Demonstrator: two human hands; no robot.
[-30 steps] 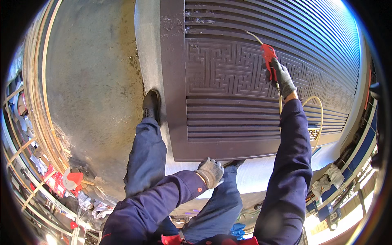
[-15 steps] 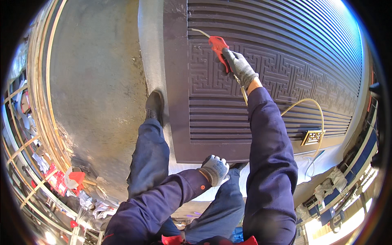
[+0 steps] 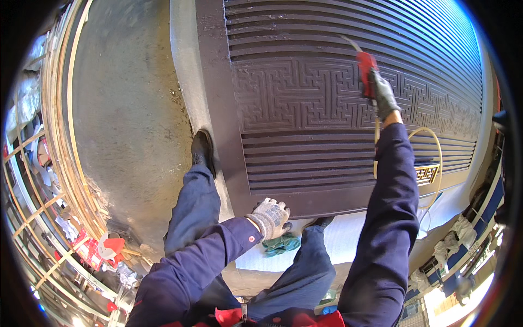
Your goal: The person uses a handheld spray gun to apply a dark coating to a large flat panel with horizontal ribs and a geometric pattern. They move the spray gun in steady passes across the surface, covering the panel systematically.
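Gripping a red spray tool [image 3: 366, 68] in our gloved right hand [image 3: 383, 95] over the dark carved panel [image 3: 327, 109]
Our gloved left hand [image 3: 269, 217] rests half-curled, holding nothing, on the panel's near edge, just above a green cloth [image 3: 280, 244]

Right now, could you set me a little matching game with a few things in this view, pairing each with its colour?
Things:
1. tool in the right hand
2. hose
3. carved panel
4. cloth

Colours:
a. yellowish
b. green
c. red
d. dark brown

Pairs: 1-c, the red tool; 2-a; 3-d; 4-b, lying just under the left hand.
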